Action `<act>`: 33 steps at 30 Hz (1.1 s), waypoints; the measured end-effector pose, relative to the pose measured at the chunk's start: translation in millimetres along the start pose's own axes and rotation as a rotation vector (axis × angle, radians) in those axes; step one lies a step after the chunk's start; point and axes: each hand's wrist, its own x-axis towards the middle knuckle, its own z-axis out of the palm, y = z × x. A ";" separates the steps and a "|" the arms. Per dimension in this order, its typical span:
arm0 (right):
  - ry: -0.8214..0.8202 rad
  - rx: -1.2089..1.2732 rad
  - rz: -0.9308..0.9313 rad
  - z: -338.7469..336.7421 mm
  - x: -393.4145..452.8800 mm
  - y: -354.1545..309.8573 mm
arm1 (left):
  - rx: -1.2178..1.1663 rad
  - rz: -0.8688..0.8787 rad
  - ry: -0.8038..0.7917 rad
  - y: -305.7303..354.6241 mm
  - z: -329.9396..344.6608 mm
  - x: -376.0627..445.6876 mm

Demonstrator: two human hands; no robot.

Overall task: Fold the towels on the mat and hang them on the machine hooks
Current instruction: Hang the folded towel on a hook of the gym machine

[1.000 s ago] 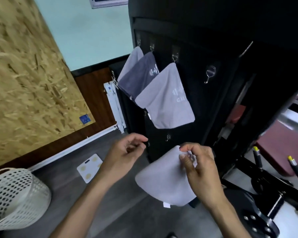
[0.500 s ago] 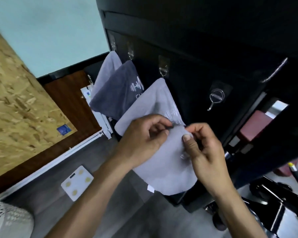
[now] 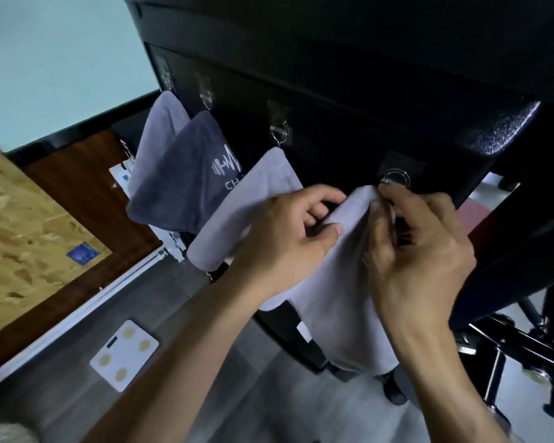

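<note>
A folded light grey towel hangs from both my hands in front of the black machine. My right hand pinches its top corner right below a round metal hook. My left hand grips the towel's upper left edge. Three towels hang on hooks to the left: a light grey one, a dark grey one with a white logo, and another light grey one partly hidden by my left hand. The third hook shows above its towel.
A white floor scale lies on the grey floor at lower left. A chipboard wall with a wooden skirting stands at left. Black machine frame bars and dark red padding are at right.
Both hands have raised the towel up and to the right, from waist height to the fourth hook. My left hand, free a second ago, now grips the towel's edge.
</note>
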 end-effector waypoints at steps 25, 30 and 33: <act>-0.145 -0.300 -0.029 -25.2 -74.6 62.6 | -0.043 -0.252 0.158 -68.6 31.6 -99.8; -0.327 -0.303 0.203 -54.9 -201.3 94.4 | -0.097 -0.534 0.004 -128.7 51.2 -188.3; -0.469 -0.316 0.375 -69.8 -292.2 95.0 | -0.093 -0.520 -0.214 -150.3 70.5 -228.1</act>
